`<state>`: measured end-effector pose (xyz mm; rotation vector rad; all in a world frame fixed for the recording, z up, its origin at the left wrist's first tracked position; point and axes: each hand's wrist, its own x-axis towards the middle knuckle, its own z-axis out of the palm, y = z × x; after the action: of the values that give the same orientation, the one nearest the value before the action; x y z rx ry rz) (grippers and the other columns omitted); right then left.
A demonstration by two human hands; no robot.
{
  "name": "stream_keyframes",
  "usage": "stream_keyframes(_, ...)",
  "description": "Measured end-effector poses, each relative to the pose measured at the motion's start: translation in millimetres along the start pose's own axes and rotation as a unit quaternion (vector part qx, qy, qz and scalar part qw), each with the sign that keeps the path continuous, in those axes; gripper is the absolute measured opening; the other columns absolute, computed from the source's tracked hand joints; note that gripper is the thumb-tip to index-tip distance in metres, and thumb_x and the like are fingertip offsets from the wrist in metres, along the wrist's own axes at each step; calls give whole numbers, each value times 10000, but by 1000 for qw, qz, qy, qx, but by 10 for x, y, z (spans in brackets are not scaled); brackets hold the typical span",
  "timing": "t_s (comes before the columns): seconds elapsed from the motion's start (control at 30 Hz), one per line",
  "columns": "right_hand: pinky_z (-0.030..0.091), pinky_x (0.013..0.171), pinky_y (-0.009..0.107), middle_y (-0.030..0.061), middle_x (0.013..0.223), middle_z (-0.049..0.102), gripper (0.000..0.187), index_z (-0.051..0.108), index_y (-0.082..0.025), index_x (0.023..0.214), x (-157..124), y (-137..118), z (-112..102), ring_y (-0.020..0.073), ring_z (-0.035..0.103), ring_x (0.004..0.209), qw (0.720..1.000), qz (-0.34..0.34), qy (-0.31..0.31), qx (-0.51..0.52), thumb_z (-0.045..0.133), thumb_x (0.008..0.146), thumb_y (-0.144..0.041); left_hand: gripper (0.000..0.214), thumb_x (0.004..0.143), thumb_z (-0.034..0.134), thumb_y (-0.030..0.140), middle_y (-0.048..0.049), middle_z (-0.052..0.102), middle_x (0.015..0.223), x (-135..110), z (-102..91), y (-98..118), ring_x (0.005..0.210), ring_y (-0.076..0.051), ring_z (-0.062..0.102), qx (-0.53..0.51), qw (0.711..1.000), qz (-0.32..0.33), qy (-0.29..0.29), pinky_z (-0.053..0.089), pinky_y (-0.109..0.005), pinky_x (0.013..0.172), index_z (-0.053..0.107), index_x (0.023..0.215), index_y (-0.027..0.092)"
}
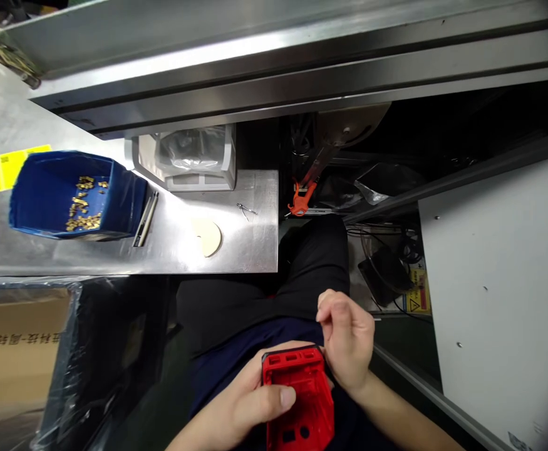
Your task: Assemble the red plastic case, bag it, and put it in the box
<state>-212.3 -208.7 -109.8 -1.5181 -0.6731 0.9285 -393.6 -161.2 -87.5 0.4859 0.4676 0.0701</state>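
A red plastic housing (305, 401) with a black rim sits in my left hand (259, 401) above my lap. Its hollow inside faces up, with slots along one end and openings in the lower part. My left thumb presses over its edge, and the fingers go out of sight beneath it. Beside the housing's upper right corner is my right hand (349, 338), its fingers curled in. Whatever those fingers may hold is hidden.
On the metal table (259, 244) are a blue bin (126, 200) with small brass pieces, a cutter knife (146, 219), a round pale disc (208, 238) and a white tray (201, 181). An orange-handled tool (303, 199) hangs beyond my knees. A white panel (499, 300) stands right.
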Motion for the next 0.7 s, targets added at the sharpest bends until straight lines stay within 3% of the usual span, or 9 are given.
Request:
stream_keyframes(0.07, 422, 540, 234, -27, 601, 543, 432, 654, -206, 733, 40, 12, 12, 100, 500, 525, 1000, 28, 9, -5, 482, 1083, -391, 613, 917, 668, 479, -163, 697, 1268, -7, -8, 12, 1123, -347, 661, -16, 1000, 6, -8, 507, -443, 953, 569, 1445, 183)
stream_keyframes(0.23, 572, 714, 311, 74, 831, 787, 458, 776, -193, 959, 70, -85, 0, 198, 742, 763, 970, 27, -243, 11, 452, 1076, -494, 512, 917, 657, 488, -156, 740, 1152, -18, -42, 17, 1023, -324, 701, 9, 1000, 26, -5, 527, -385, 875, 691, 1277, 126)
stream_keyframes(0.27, 566, 691, 314, 75, 781, 781, 488, 778, -188, 880, 68, -74, -10, 198, 738, 716, 970, -3, -241, 11, 453, 1072, -496, 518, 914, 657, 497, -156, 742, 1139, -25, -51, 4, 1006, -320, 704, 16, 999, 27, -4, 526, -376, 860, 697, 1266, 119)
stream_keyframes(0.33, 485, 551, 272, 28, 566, 668, 538, 708, -185, 684, 117, -6, -20, 145, 625, 511, 988, -47, -146, -16, 456, 1074, -457, 568, 909, 663, 502, -167, 730, 1201, -44, -73, -36, 1044, -327, 698, 9, 1000, 27, 0, 526, -395, 889, 652, 1339, 132)
stream_keyframes(0.43, 317, 430, 237, -62, 473, 452, 417, 660, -195, 752, 396, 134, 73, 97, 414, 396, 993, -10, -42, -106, 484, 1064, -407, 666, 923, 664, 510, -198, 694, 1297, -78, -101, -108, 1164, -361, 667, -34, 998, 40, 14, 498, -491, 1006, 524, 1476, 166)
stream_keyframes(0.5, 405, 514, 234, -49, 617, 551, 215, 687, -204, 996, 695, 208, 259, 118, 521, 523, 978, -20, -88, -188, 551, 1029, -366, 735, 936, 660, 553, -221, 675, 1324, -98, -113, -145, 1230, -382, 638, -51, 997, 60, 10, 456, -557, 1068, 444, 1530, 179)
stream_keyframes(0.57, 515, 765, 272, 28, 942, 674, 188, 657, -214, 1148, 1023, 276, 532, 164, 649, 834, 951, -97, -131, -263, 578, 994, -288, 832, 917, 673, 622, -246, 629, 1387, -116, -121, -168, 1295, -404, 595, -56, 995, 79, -7, 414, -602, 1105, 377, 1567, 195)
stream_keyframes(0.63, 496, 960, 337, 90, 1176, 650, 237, 625, -207, 1196, 1332, 354, 831, 225, 626, 1081, 912, -150, -151, -350, 598, 969, -272, 914, 854, 735, 660, -259, 558, 1470, -135, -130, -187, 1339, -421, 558, -65, 994, 87, -28, 396, -619, 1118, 372, 1567, 218)
stream_keyframes(0.7, 475, 1008, 406, 138, 1235, 625, 302, 603, -187, 1220, 1580, 440, 1080, 293, 585, 1159, 871, -139, -159, -443, 633, 950, -319, 972, 786, 824, 629, -252, 485, 1541, -154, -144, -212, 1373, -429, 524, -80, 992, 88, -37, 385, -620, 1128, 379, 1559, 246)
